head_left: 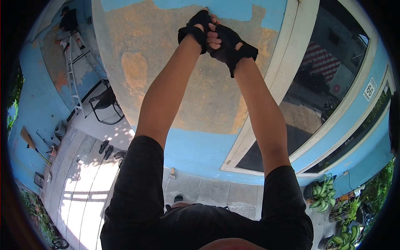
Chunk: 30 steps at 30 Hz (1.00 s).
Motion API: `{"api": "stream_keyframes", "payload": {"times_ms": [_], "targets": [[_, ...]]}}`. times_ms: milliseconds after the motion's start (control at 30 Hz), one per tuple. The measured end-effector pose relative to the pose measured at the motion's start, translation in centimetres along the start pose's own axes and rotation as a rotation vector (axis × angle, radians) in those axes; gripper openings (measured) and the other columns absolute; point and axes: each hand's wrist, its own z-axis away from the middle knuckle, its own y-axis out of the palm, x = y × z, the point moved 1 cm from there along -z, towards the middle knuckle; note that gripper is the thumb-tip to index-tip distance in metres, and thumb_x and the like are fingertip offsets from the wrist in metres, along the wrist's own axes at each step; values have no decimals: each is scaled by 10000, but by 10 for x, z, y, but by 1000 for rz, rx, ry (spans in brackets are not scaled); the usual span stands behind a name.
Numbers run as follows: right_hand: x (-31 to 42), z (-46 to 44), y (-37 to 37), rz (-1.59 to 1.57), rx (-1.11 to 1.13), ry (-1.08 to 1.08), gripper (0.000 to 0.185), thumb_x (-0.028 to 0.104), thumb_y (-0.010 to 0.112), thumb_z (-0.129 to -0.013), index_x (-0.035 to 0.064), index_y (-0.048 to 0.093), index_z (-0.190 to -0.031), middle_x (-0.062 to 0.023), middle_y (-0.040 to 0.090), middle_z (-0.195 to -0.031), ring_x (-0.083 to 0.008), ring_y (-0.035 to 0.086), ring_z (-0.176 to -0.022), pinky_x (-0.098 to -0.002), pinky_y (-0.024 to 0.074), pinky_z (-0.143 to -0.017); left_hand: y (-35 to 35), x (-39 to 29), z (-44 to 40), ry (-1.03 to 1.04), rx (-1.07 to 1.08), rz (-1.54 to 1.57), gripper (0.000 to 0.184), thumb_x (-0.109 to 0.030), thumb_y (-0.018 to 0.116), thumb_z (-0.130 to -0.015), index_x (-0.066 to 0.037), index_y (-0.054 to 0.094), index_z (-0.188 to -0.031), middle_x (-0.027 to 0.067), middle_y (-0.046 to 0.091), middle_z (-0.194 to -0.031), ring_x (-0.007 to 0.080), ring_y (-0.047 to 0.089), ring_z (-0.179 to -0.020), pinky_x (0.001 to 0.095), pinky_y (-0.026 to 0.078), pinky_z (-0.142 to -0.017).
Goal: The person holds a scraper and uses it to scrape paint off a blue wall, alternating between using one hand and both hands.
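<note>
My left hand and my right hand, both in black fingerless gloves, are raised together against the wall. Their fingers are curled and the hands touch or nearly touch. Whatever they grip is hidden behind the gloves and fingers. Around them is a bare grey-and-tan patch where the blue paint is gone. The ragged edge of the remaining blue paint runs just above the hands.
A white-framed window stands close on the right. Potted plants sit below it. A brush-like tool lies at the wall's foot. On the left are a folding chair, sandals and another person on a stepladder.
</note>
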Motion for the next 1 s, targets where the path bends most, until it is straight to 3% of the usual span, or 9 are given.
{"api": "stream_keyframes", "payload": {"times_ms": [133,333,400,533,600,800,833,1000], "targets": [[-13,11,-11,-33,-4,50,149,98,510,-972,223,562,-910,15,456,-617,-80,378,-444,-210,283,-367,-9,19,3,-43,26,5,360,-431,471,-969,-106,539,-829,-8,554,-666,157,589,-660,286,517,-541],[-3,-9,5,-155,128,75,146,111,488,-984,225,559,-926,13,440,-610,-86,375,-431,-215,290,-360,-2,-13,13,-78,-45,19,358,-421,499,-963,-86,530,-841,21,558,-678,188,599,-669,308,539,-599],[-18,7,1,-171,92,49,143,122,481,-990,227,567,-946,14,434,-608,-86,371,-427,-212,291,-360,-14,11,3,-72,41,79,354,-426,496,-964,-88,528,-863,19,559,-684,179,602,-672,311,538,-572],[-15,-3,-3,-96,40,22,148,138,480,-997,240,587,-981,16,433,-613,-85,377,-435,-214,301,-367,-7,1,-1,-59,-57,6,363,-435,479,-969,-88,525,-877,21,565,-692,186,601,-677,315,540,-588],[-16,-5,5,-127,9,20,195,123,481,-984,259,541,-857,19,428,-586,-99,361,-429,-240,279,-372,-15,0,2,-102,11,36,356,-430,480,-969,-91,531,-874,13,562,-681,182,602,-673,311,539,-585],[-19,-12,3,-81,45,-22,123,133,488,-989,192,546,-898,14,450,-616,-85,392,-440,-215,309,-371,-8,-8,12,-80,-32,-69,349,-423,500,-963,-98,545,-846,-3,561,-665,158,594,-677,285,533,-599],[-16,-15,8,-97,33,-35,126,134,487,-989,183,536,-884,15,452,-616,-85,391,-439,-216,308,-369,-19,-10,-12,-16,53,-34,350,-423,507,-960,-98,551,-836,-5,560,-668,155,592,-669,284,531,-588],[-22,-1,8,-146,5,-6,133,126,466,-996,185,542,-905,17,446,-608,-86,382,-434,-220,302,-361,-22,5,-10,-130,56,31,369,-422,495,-967,-90,551,-818,-1,560,-662,191,593,-660,302,534,-594]]}}
